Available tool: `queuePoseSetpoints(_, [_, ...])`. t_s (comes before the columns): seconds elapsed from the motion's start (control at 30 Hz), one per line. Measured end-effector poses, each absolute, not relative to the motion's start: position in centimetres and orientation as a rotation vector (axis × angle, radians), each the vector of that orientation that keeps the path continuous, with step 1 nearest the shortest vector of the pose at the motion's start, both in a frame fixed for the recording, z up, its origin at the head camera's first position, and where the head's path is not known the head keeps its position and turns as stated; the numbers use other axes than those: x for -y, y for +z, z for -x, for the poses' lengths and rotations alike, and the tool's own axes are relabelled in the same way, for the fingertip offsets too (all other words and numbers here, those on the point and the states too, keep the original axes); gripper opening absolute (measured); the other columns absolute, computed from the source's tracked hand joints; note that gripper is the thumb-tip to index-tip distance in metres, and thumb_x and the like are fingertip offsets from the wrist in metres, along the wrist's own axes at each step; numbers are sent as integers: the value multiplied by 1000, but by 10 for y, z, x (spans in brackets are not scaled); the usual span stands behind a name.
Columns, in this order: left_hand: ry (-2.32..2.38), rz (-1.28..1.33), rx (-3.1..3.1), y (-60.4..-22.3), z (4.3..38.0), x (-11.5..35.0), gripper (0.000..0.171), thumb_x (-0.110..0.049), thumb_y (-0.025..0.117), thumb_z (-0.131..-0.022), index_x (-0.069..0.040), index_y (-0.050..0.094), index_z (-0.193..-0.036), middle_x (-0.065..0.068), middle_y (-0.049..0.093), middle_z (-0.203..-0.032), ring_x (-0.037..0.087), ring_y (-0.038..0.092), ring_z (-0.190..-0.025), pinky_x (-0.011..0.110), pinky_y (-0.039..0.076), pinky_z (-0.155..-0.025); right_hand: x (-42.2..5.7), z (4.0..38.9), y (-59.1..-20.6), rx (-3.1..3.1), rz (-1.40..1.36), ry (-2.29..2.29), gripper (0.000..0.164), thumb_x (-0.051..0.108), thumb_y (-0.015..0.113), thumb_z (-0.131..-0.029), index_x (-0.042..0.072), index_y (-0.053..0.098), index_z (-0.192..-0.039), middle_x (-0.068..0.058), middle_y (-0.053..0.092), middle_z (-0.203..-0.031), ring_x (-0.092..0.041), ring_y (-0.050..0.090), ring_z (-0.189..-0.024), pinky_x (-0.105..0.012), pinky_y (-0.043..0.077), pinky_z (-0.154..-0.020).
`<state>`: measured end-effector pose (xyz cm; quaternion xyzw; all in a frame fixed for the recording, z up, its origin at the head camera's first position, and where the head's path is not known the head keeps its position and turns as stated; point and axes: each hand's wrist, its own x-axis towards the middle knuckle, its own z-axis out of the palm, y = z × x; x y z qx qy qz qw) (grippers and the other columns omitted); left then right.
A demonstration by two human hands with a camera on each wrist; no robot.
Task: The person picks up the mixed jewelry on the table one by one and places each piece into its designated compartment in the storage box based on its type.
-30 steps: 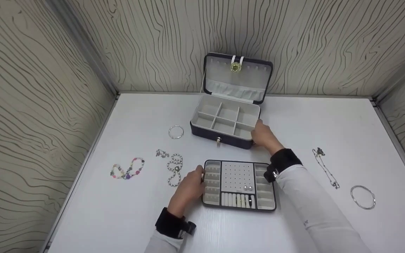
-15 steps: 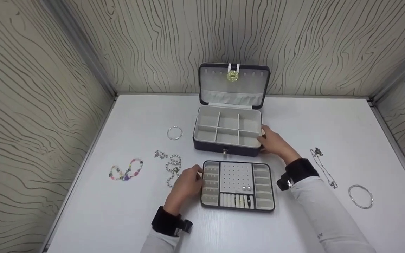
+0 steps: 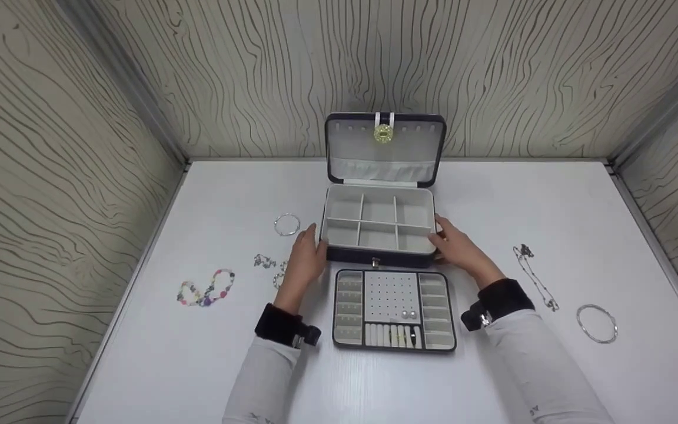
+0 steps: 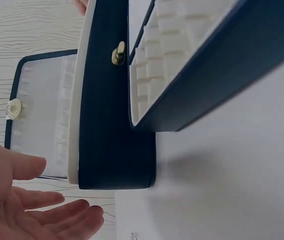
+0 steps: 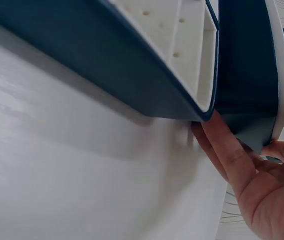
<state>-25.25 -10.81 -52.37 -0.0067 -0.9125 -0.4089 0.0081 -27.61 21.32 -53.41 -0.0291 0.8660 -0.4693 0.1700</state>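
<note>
The dark blue jewelry box (image 3: 381, 257) stands with its lid (image 3: 386, 147) raised, showing a pale interior with several compartments. Its right wall is held by my right hand (image 3: 462, 250); in the right wrist view the thumb lies at the rim and fingers touch the side. My left hand (image 3: 303, 262) is at the box's left side; in the left wrist view its fingers (image 4: 76, 220) are spread and apart from the wall. In front lies the jewelry tray (image 3: 395, 309) with a perforated panel, two pearl-like studs (image 3: 409, 314) and ring rolls (image 3: 392, 335).
Left on the white table (image 3: 168, 365) lie a thin bracelet (image 3: 286, 224), a small silver chain (image 3: 265, 261), colorful beads (image 3: 206, 294) and a beaded necklace (image 3: 279, 280) partly behind my left hand. At right are a necklace (image 3: 534, 277) and a bangle (image 3: 597, 324). Patterned walls (image 3: 492, 76) surround the table.
The jewelry box has turned to face straight and come nearer the tray, my right hand on it. My left hand has left the tray's edge and moved up to the box's left side.
</note>
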Motion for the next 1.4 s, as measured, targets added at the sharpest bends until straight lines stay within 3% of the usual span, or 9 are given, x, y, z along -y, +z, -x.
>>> queuePoseSetpoints(0.17, [-1379, -10, 2910, -530, 269, 106, 49, -16, 46, -103, 10, 39, -143, 30, 50, -137, 39, 49, -127, 46, 40, -105, -215, 272, -538, -2437, 68, -1380, 61, 20, 41, -106, 0, 11, -155, -33, 48, -128, -35, 63, -97, -45, 56, -81])
queuePoseSetpoints(0.43, [-1366, -82, 2889, -540, 285, 104, 37, -12, 53, -100, 6, 57, -132, 23, 62, -125, 33, 59, -117, 43, 46, -98, -215, 267, -536, -2425, 81, -1417, 61, 18, 40, -106, -1, 10, -155, -35, 46, -127, -35, 61, -95, -45, 57, -79])
queuePoseSetpoints(0.77, [-1371, -44, 2939, -534, 278, 96, 32, -8, 49, -99, 4, 62, -125, 18, 69, -109, 22, 65, -85, 36, 54, -72, -228, 266, -542, -2451, 75, -1391, 61, 22, 40, -106, 2, 11, -156, -33, 46, -130, -37, 61, -97, -46, 56, -78])
queuePoseSetpoints(1.17, [-1421, 55, 2892, -542, 270, 101, 33, -10, 49, -101, 3, 60, -129, 19, 66, -119, 25, 65, -105, 37, 53, -86, -229, 257, -542, -2440, 48, -1468, 62, 20, 41, -105, 2, 11, -156, -35, 46, -129, -41, 61, -100, -48, 54, -84])
queuePoseSetpoints(1.4, [-1503, -4, 2846, -544, 268, 104, 36, -13, 53, -100, 3, 58, -132, 18, 66, -117, 26, 65, -102, 37, 53, -84, -227, 255, -543, -2465, 26, -1440, 60, 22, 40, -106, 4, 12, -157, -33, 48, -129, -33, 63, -94, -41, 55, -80])
